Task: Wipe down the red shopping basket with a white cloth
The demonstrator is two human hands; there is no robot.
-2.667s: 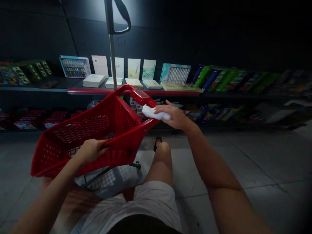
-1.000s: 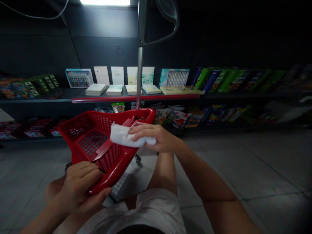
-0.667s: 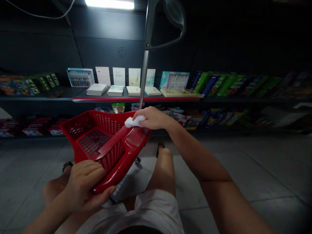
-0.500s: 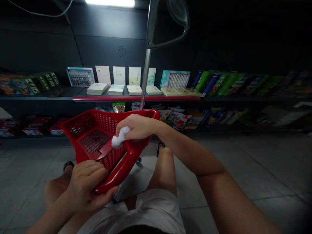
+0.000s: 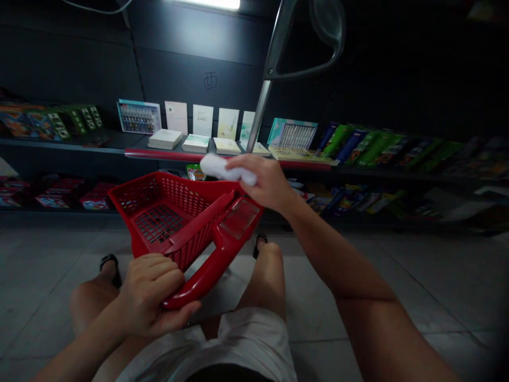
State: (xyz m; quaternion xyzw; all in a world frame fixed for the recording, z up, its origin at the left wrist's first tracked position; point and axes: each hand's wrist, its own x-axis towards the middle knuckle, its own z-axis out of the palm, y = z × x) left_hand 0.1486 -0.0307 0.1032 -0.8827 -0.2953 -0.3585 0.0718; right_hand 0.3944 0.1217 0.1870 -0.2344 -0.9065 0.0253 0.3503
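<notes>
A red plastic shopping basket with perforated sides and a gridded bottom stands between my knees. My left hand is wrapped round the red bar at its near end. Above the basket's far right corner, my right hand grips a bunched white cloth, part of which sticks out to the left of the fingers. A metal pole rises behind that corner to a dark grey handle. Whether the cloth touches the basket or the pole is hard to tell.
A dark shelf with a red front edge runs ahead, carrying books, upright cards and boxed pen sets. Green and blue packs stand to the right. Red packages lie on the lower shelf. Tiled floor surrounds my legs.
My right hand has lifted the white cloth from the basket's near side up and right towards the pole. My left hand still holds the bar. The whole view has tilted slightly.
</notes>
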